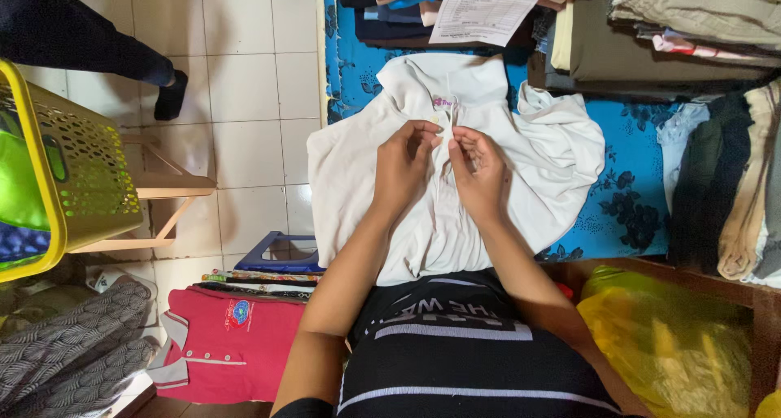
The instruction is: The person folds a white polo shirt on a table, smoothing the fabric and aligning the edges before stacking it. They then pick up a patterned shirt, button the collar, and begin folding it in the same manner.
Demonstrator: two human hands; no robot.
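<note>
A white collared shirt (455, 182) lies spread face up on the blue flowered worktop (626, 198), its collar pointing away from the person and its hem hanging over the near edge toward their waist. The shirt's long axis runs straight out from the person's body, and the button placket follows that line. Both hands meet on the placket just below the collar: the left hand (403, 166) pinches the fabric edge on its side, the right hand (480, 170) pinches the edge opposite, fingertips almost touching, each grip narrow and closed on cloth. Neither hand is nearer than the other; they sit level across the placket.

Beyond the shirt's collar sit stacks of folded dark clothes (390, 11) with a printed sheet of paper (484, 9) on top. To the shirt's right are more folded garments (724, 182). To its left, on the tiled floor, stands a yellow basket (89, 174); nearer the person lies a red polo shirt (228, 345), and a yellow plastic bag (667, 337) sits at the right.
</note>
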